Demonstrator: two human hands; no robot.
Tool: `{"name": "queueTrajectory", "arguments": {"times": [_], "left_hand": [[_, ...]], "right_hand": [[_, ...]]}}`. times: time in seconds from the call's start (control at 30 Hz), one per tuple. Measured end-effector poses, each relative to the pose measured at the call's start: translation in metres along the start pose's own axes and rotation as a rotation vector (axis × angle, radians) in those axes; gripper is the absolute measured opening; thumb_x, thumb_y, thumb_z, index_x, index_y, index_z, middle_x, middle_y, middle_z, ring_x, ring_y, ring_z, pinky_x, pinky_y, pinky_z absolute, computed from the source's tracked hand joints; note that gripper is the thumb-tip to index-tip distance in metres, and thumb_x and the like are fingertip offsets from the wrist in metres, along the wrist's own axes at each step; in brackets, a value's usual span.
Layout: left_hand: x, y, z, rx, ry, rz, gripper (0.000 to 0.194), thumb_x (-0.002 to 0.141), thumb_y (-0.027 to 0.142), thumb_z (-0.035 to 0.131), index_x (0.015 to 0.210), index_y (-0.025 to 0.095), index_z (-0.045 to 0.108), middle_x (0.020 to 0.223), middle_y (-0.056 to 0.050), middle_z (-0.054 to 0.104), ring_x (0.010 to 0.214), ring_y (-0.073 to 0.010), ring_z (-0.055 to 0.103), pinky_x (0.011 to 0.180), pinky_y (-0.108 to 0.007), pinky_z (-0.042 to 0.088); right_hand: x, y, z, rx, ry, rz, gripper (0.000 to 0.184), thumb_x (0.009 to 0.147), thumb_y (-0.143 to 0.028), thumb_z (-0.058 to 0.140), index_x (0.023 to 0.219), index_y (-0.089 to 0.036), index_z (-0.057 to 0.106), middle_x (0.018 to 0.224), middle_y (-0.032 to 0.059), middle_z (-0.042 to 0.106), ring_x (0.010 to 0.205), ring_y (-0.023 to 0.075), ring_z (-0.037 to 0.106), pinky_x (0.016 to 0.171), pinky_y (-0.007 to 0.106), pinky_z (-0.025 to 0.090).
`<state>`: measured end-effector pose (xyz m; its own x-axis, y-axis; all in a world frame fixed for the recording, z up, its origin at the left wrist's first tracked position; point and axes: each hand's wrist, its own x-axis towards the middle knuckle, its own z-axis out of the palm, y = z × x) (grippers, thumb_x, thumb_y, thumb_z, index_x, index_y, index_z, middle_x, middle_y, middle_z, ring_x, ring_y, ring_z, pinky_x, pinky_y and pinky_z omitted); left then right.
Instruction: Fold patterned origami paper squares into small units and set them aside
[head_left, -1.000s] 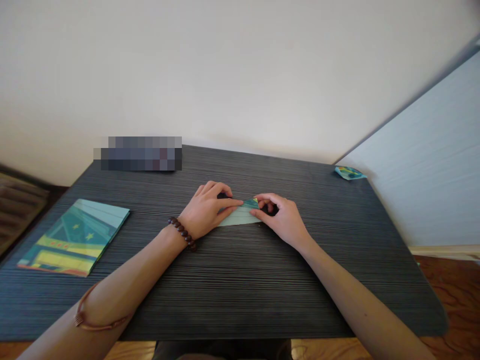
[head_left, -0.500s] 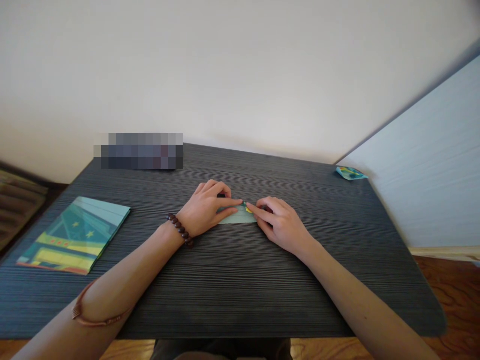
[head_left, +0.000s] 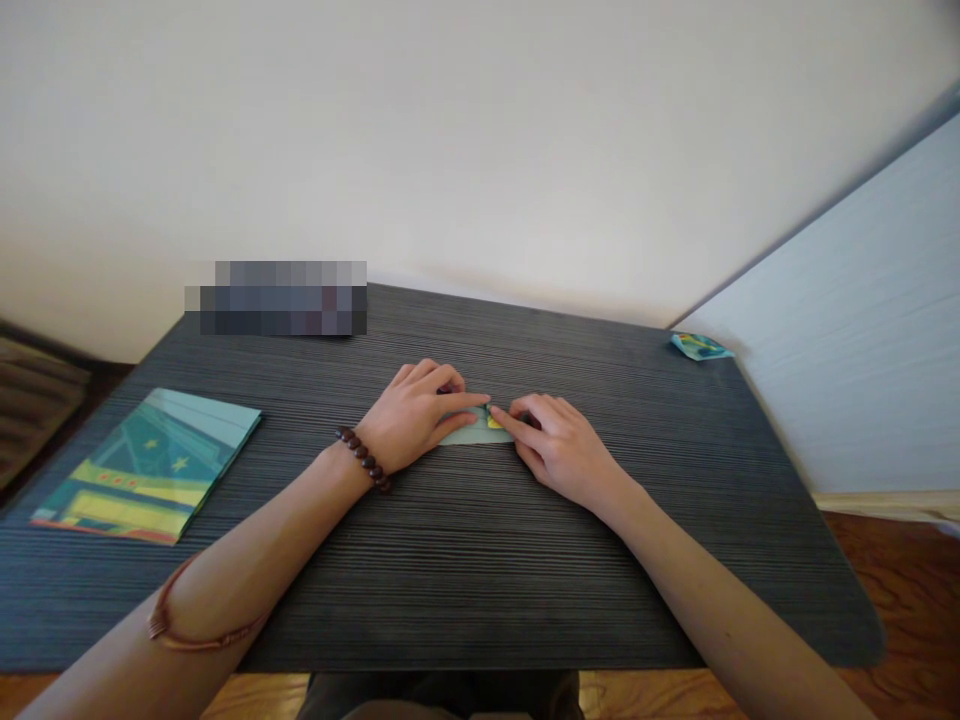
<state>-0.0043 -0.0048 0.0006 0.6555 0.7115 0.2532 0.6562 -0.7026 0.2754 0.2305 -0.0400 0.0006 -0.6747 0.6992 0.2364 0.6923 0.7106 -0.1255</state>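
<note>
A small folded strip of pale green paper (head_left: 471, 432) with a yellow and teal printed patch lies flat on the dark striped table (head_left: 465, 560), near its middle. My left hand (head_left: 416, 412), with a brown bead bracelet on the wrist, rests on the strip's left part, index finger stretched along its upper edge, other fingers curled. My right hand (head_left: 559, 445) covers the strip's right end, index fingertip pressing the paper down close to the left fingertip. Most of the paper is hidden beneath both hands.
A stack of teal and yellow printed sheets (head_left: 146, 467) lies at the table's left. A small folded teal paper piece (head_left: 701, 346) sits at the far right corner. A blurred dark object (head_left: 277, 298) lies at the back left. A pale panel (head_left: 862, 330) borders the right.
My right hand slid left along the strip, folding its right end over, so the visible paper grew shorter. My left hand stayed in place on the paper.
</note>
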Motion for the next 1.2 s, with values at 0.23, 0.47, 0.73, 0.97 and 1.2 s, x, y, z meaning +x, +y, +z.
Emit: {"name": "queueTrajectory", "arguments": {"times": [0.23, 0.47, 0.73, 0.97, 1.2], "left_hand": [[0.0005, -0.0007, -0.0002, 0.003, 0.014, 0.004, 0.029, 0.090, 0.039, 0.047, 0.114, 0.032, 0.062, 0.096, -0.004, 0.056, 0.091, -0.0190, 0.046, 0.081, -0.035, 0.037], [0.0005, 0.0019, -0.0018, 0.011, 0.006, -0.007, 0.029, 0.090, 0.039, 0.047, 0.112, 0.031, 0.064, 0.097, -0.004, 0.057, 0.091, -0.0189, 0.047, 0.081, -0.035, 0.038], [0.0018, 0.0037, -0.0035, 0.018, -0.005, -0.021, 0.028, 0.089, 0.040, 0.048, 0.110, 0.031, 0.065, 0.098, -0.004, 0.059, 0.092, -0.0191, 0.048, 0.082, -0.034, 0.038], [0.0008, 0.0023, -0.0016, 0.025, 0.000, -0.019, 0.028, 0.089, 0.040, 0.047, 0.110, 0.031, 0.065, 0.098, -0.004, 0.058, 0.091, -0.0189, 0.048, 0.082, -0.034, 0.038], [0.0011, 0.0029, -0.0028, 0.023, 0.000, -0.024, 0.028, 0.089, 0.040, 0.048, 0.109, 0.031, 0.065, 0.098, -0.004, 0.058, 0.092, -0.0191, 0.048, 0.082, -0.035, 0.038]], "right_hand": [[-0.0001, -0.0001, -0.0003, -0.008, -0.015, 0.005, 0.039, 0.090, -0.017, 0.042, 0.127, -0.022, 0.051, 0.105, 0.0100, 0.055, 0.092, 0.0202, 0.050, 0.077, 0.037, 0.044], [0.0001, -0.0019, -0.0007, -0.006, 0.001, -0.009, 0.039, 0.089, -0.015, 0.042, 0.127, -0.022, 0.051, 0.105, 0.0104, 0.056, 0.092, 0.0204, 0.051, 0.076, 0.037, 0.044], [-0.0004, -0.0044, -0.0021, -0.031, 0.029, 0.001, 0.037, 0.091, -0.015, 0.039, 0.125, -0.024, 0.053, 0.105, 0.0091, 0.057, 0.092, 0.0190, 0.052, 0.076, 0.035, 0.043], [0.0009, -0.0059, -0.0031, -0.044, 0.002, 0.000, 0.036, 0.091, -0.015, 0.039, 0.123, -0.023, 0.054, 0.104, 0.0089, 0.058, 0.091, 0.0193, 0.051, 0.076, 0.035, 0.041], [0.0020, -0.0059, -0.0045, -0.046, -0.007, -0.010, 0.035, 0.092, -0.016, 0.038, 0.122, -0.022, 0.054, 0.104, 0.0089, 0.057, 0.089, 0.0189, 0.051, 0.075, 0.034, 0.041]]}}
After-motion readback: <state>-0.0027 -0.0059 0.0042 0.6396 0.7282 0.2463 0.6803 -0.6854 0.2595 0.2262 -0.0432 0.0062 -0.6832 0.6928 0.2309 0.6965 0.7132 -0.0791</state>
